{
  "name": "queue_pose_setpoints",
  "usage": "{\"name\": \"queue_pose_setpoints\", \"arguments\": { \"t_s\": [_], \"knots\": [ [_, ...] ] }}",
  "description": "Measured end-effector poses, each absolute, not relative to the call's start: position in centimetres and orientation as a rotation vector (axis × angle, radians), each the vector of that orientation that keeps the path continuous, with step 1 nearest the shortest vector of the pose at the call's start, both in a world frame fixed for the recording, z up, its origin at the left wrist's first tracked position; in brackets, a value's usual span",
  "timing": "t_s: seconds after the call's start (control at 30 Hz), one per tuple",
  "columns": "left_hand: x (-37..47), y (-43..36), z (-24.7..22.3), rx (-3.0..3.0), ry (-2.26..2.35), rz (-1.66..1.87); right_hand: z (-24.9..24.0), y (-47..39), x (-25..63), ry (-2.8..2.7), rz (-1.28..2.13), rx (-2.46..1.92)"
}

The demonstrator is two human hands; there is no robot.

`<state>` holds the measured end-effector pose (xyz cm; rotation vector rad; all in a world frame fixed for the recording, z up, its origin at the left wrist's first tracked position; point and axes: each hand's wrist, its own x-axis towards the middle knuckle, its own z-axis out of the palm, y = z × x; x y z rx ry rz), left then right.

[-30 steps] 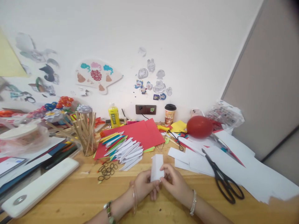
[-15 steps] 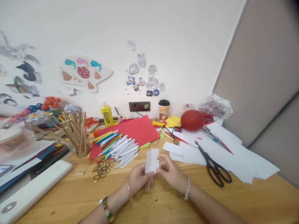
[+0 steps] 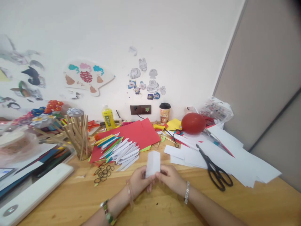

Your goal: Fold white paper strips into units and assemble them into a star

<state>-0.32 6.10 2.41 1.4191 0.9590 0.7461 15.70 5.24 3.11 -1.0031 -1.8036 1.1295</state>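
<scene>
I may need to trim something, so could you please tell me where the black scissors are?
In the head view, the black scissors lie toward the right side, their blades over white paper sheets, to the right of the right hand.

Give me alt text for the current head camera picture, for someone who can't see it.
A person's left hand and right hand hold a small white paper piece above a wooden table. Beyond them, white and coloured paper strips overlap red sheets; to the right, black scissors lie partly on white sheets.

2 hands (image 3: 139,179), 1 bottle (image 3: 108,118), 1 cup (image 3: 165,115)
</scene>
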Motion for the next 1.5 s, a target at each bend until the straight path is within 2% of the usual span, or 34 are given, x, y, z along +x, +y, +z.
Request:
{"name": "queue_pose_setpoints", "arguments": {
  "t_s": [0.3, 0.37, 0.53, 0.7, 0.8, 0.97, 1.13, 1.3, 1.4, 1.5],
  "knots": [
    [-1.1, 6.3, 2.6, 1.489, 1.024, 0.872, 2.6, 5.6, 16.0, -1.73, 1.38, -1.027],
    [-1.4, 6.7, 2.5, 1.486, 1.052, 0.932, 2.7, 5.6, 16.2, -1.733, 1.327, -1.062],
    [-2.5, 7.7, 2.1, 1.516, 1.125, 1.052, 4.4, 5.8, 17.8, -1.57, 0.896, -1.086],
    [-2.1, 7.7, 1.9, 1.413, 1.071, 1.09, 4.3, 5.9, 17.7, -1.661, 0.888, -1.148],
    [-1.7, 7.6, 1.7, 1.347, 1.045, 1.039, 3.5, 5.9, 16.9, -1.526, 1.003, -1.165],
    [-1.7, 7.4, 2.1, 1.317, 1.009, 0.943, 3.8, 5.5, 16.9, -1.63, 1.094, -1.081],
    [-1.4, 6.0, 2.9, 1.436, 0.902, 0.617, 4.6, 4.7, 16.8, -1.798, 1.148, -1.018],
    [-1.2, 5.5, 3.0, 1.402, 0.889, 0.593, 4.0, 4.5, 15.9, -1.809, 1.163, -1.032],
    [-1.1, 5.6, 2.8, 1.366, 0.887, 0.59, 3.7, 4.5, 15.9, -1.866, 1.047, -1.071],
    [-0.9, 5.6, 2.7, 1.354, 0.916, 0.621, 3.6, 4.6, 16.1, -2.031, 0.71, -1.133]
  ]
}}
